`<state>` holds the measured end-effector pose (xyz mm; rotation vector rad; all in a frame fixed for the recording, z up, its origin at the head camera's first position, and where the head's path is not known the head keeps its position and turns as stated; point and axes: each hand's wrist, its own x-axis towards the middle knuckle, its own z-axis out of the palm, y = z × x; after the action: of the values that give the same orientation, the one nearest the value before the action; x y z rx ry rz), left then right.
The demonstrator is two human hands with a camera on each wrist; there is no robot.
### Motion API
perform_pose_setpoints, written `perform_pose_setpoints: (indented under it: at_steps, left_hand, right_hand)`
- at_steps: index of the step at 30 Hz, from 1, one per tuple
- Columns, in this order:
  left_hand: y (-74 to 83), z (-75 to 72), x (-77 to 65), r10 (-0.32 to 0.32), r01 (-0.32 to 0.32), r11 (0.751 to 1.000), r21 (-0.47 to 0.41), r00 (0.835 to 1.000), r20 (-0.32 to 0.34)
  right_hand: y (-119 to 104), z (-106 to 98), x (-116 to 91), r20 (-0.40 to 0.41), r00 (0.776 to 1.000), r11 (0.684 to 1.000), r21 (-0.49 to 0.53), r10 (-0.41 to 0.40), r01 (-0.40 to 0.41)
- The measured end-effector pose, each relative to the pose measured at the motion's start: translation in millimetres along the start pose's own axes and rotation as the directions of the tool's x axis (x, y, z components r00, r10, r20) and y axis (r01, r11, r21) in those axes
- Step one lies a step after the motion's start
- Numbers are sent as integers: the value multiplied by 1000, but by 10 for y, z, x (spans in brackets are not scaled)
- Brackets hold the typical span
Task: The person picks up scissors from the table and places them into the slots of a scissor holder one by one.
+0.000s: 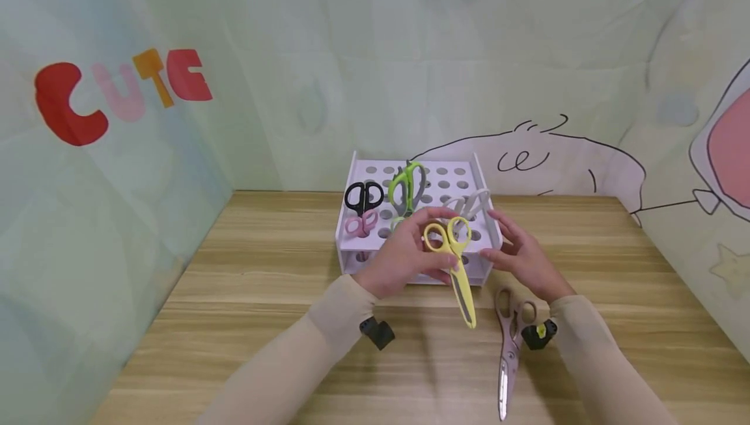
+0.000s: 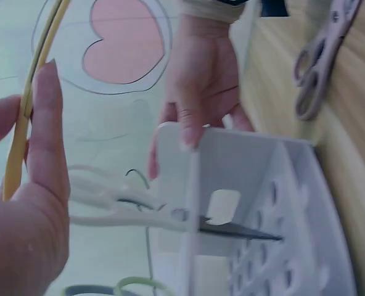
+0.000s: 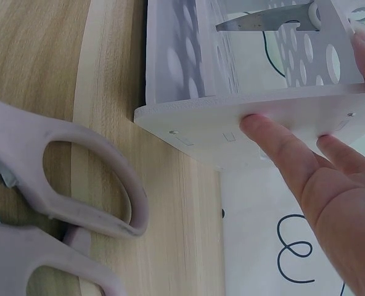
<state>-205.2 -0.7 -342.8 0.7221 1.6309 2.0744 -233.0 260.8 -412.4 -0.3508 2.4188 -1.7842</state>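
My left hand [image 1: 398, 256] pinches a pair of yellow scissors [image 1: 459, 275] near the handles, blade slanting down in front of a white rack [image 1: 410, 262]. At the rack's right side, my right hand [image 1: 527, 259] holds the side panel, thumb at its edge and fingertips against its outer face [image 3: 195, 126]. White-handled scissors [image 2: 133, 206] stand in the rack's right part, their blades down through a hole. Green scissors [image 1: 410, 184], black-handled scissors [image 1: 363, 197] and pink-handled scissors [image 1: 362, 223] also stand in holes. Behind my left hand another light green handle is mostly hidden.
Dusty-pink scissors [image 1: 510, 347] lie on the wooden table [image 1: 252, 308] below my right wrist, with handles toward the rack. A printed cloth backdrop [image 1: 305, 86] rises behind the rack and along both sides.
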Motion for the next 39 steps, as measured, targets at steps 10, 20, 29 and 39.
perform_pose_setpoints:
  at_steps: [10,20,29,39]
  left_hand:
    - [380,-143,195,172,-186,982,-40,958,-229]
    - [459,-233,440,217,-272,959,-79,885,-411]
    - [502,-264,611,252,-327,944,-31,782,-570]
    - [503,-274,756,350,-347,929,131,706,-616]
  right_hand:
    - [-13,-4,7,-1,1000,1000,19,11,-11]
    - [13,-23,5,4,1000,1000,19,14,-14]
    - [17,-32,12,3,1000,999,42,-3,3]
    - [34,-50,20,4,1000,1000,29,-1,0]
